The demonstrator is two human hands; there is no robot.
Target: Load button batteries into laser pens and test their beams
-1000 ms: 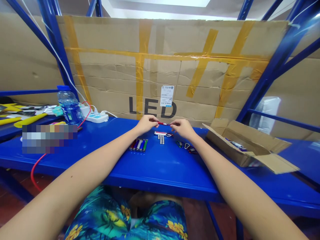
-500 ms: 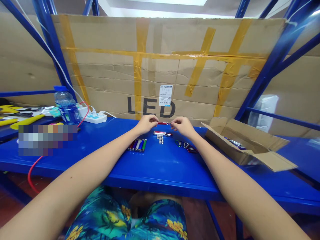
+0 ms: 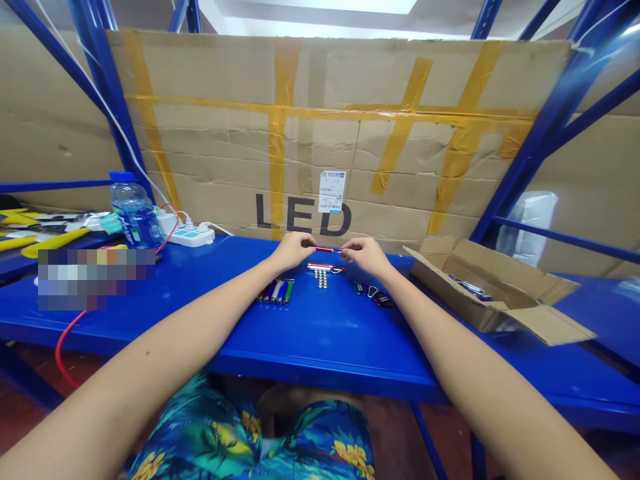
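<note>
Both my hands hold one small red pen-shaped flashlight (image 3: 327,250) level above the blue table (image 3: 320,333). My left hand (image 3: 293,249) pinches its left end and my right hand (image 3: 364,254) pinches its right end. Just below them lie a silver flashlight (image 3: 323,267) and a cluster of small silver button cells (image 3: 323,279). A row of several coloured flashlight tubes (image 3: 277,291) lies under my left wrist. Coloured carabiner clips (image 3: 371,293) lie under my right wrist.
An open cardboard box (image 3: 493,290) with more parts stands at the right. A water bottle (image 3: 133,213), a white power strip (image 3: 193,235) and a red cable (image 3: 70,333) sit at the left. A taped cardboard sheet marked LED (image 3: 320,133) forms the back wall.
My hands stay on the red flashlight with only slight finger shifts. The view has drifted a little.
</note>
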